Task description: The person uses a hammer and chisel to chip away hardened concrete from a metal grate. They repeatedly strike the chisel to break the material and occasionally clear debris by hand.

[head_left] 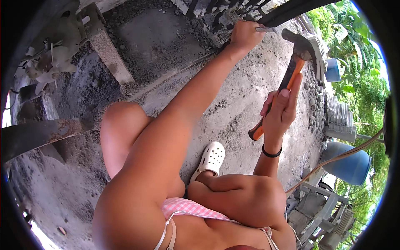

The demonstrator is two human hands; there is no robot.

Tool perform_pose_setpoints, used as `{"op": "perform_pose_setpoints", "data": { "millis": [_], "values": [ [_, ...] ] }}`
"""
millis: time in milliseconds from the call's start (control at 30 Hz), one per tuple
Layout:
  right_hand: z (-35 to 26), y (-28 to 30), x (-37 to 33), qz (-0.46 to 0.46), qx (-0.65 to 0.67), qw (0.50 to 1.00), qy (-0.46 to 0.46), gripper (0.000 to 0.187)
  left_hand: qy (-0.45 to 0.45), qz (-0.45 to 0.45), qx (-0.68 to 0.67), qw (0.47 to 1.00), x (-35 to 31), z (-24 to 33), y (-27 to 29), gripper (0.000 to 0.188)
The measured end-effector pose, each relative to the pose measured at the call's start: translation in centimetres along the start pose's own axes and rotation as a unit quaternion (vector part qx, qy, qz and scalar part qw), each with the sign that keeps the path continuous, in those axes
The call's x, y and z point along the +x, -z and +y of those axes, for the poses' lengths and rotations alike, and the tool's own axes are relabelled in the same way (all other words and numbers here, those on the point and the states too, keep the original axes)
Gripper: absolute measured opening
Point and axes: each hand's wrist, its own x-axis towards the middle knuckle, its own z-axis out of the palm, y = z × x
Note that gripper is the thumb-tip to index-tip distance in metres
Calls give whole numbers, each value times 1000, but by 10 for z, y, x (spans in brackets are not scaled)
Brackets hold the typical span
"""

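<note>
My left hand [246, 35] is stretched far forward and closed in a fist around a grey metal rod [267, 29]. One end of the rod sticks out to the right; its other end is hidden by the fist. In my right hand [282, 109] is a hammer [291, 71] with an orange and black handle, gripped partway along. Its dark metal head [301, 45] is raised and stands apart from the rod, to its right. A black band [271, 153] circles my right wrist.
Dark metal bars [233, 10] stand just beyond my left hand. A concrete beam [109, 58] lies at the left, with a rusty curved metal strip [54, 133] nearer. Stones [314, 104], stacked grey sheets [339, 114], a blue barrel [350, 162] and a motor [339, 225] line the right.
</note>
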Motion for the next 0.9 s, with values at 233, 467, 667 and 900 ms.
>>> {"op": "perform_pose_setpoints", "data": {
  "millis": [233,467,667,900],
  "values": [
    [-21,9,-24,56,7,992,113,57,-44,-17,-33,998,-6,42,14,19],
    [-13,0,-30,55,29,993,101,58,-56,-3,-51,997,2,34,11,18],
    [-8,-4,-35,39,35,995,83,55,-45,12,-60,997,-2,14,12,17],
    [-1,-5,-38,23,38,995,95,55,-48,-14,-43,998,-7,7,8,20]
  ]
}}
